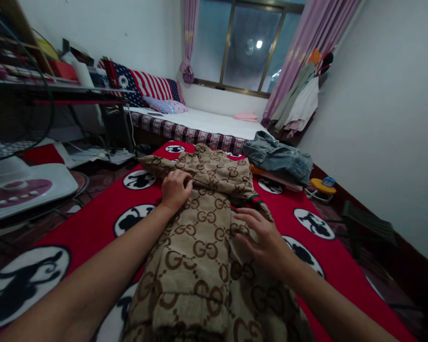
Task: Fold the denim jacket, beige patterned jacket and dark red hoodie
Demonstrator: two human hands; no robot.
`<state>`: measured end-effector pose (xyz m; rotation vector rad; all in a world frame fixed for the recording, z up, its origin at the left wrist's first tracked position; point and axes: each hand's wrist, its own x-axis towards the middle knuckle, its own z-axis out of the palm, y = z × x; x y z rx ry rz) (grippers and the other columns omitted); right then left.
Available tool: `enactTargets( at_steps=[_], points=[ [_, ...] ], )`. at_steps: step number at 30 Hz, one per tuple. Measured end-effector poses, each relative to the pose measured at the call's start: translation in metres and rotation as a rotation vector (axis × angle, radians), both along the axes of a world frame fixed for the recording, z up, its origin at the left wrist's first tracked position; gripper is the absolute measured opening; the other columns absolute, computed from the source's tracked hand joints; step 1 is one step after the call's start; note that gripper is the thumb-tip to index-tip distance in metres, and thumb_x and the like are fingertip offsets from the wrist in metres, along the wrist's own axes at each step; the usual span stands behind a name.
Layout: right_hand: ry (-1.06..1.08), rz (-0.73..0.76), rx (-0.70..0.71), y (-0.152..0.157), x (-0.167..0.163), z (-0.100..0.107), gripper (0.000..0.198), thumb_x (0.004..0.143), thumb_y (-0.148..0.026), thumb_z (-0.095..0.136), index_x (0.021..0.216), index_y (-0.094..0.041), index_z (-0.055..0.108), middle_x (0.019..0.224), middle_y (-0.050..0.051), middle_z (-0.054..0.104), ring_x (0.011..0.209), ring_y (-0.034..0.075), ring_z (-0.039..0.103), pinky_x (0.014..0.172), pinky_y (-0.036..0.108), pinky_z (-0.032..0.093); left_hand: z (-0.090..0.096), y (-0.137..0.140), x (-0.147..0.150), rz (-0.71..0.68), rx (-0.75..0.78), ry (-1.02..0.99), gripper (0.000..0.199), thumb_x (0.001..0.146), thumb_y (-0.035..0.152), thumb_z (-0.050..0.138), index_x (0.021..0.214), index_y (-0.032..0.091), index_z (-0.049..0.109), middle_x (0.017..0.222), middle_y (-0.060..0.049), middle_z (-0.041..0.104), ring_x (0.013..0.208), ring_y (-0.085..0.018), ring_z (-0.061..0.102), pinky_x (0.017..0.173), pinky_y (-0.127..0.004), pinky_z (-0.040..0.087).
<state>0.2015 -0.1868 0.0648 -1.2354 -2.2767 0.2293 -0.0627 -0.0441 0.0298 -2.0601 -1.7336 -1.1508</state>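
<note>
A tan jacket (205, 228) with a brown letter pattern lies stretched out in front of me, partly folded over itself. One sleeve crosses its upper part and ends in a green and red striped cuff (256, 198). At the jacket's left edge, my left hand (176, 191) has its fingers curled and closed on the fabric; the fingertips are partly hidden. My right hand (262, 235) rests over the right side, just below the striped cuff, with its fingers spread and nothing gripped.
Under the jacket is a red blanket (96, 221) with round black and white figures. Folded denim clothing (280, 156) lies at the far right. A bed (214, 121) stands beyond, beneath the window. A cluttered desk (71, 88) and a white chair (53, 190) are at left, a yellow stool (323, 186) at right.
</note>
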Motion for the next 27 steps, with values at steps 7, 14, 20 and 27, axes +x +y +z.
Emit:
enactTargets(
  at_steps=[7,14,20,27],
  points=[
    [-0.212,-0.072,-0.177,0.020,-0.035,-0.009,0.048,0.084,-0.017,0.060,0.131,-0.015,0.051,0.143,0.015,0.042,0.130,0.025,0.046,0.107,0.038,0.040,0.012,-0.015,-0.048,0.067,-0.362,0.137,0.037,0.081,0.053,0.058,0.090,0.023,0.077,0.095,-0.008,0.073,0.087,-0.026,0.066,0.069,-0.032,0.046],
    [-0.480,-0.211,-0.121,0.054,-0.073,-0.003,0.055,0.090,-0.028,0.056,0.140,-0.015,0.040,0.124,0.016,0.053,0.104,0.026,0.063,0.084,0.033,0.050,0.002,-0.008,-0.049,-0.033,-0.439,0.115,0.032,0.078,0.038,0.066,0.101,0.018,0.076,0.098,-0.010,0.074,0.092,-0.026,0.067,0.076,-0.031,0.048],
    [-0.683,-0.237,-0.087,0.085,-0.095,-0.011,0.027,0.094,-0.014,0.037,0.112,-0.012,0.057,0.112,0.016,0.060,0.091,0.027,0.068,0.070,0.033,0.051,-0.014,0.000,-0.052,-0.095,-0.439,-0.088,0.019,0.072,0.027,0.070,0.088,0.017,0.073,0.084,-0.008,0.073,0.081,-0.023,0.066,0.073,-0.030,0.046],
    [-0.615,-0.207,-0.004,0.087,-0.109,0.006,0.024,0.091,-0.017,0.041,0.108,-0.017,0.058,0.107,0.010,0.065,0.090,0.023,0.067,0.073,0.032,0.050,-0.007,0.009,-0.084,-0.322,-0.436,-0.361,0.023,0.072,0.040,0.063,0.070,0.017,0.062,0.068,-0.002,0.065,0.065,-0.017,0.059,0.062,-0.026,0.045]
  ],
)
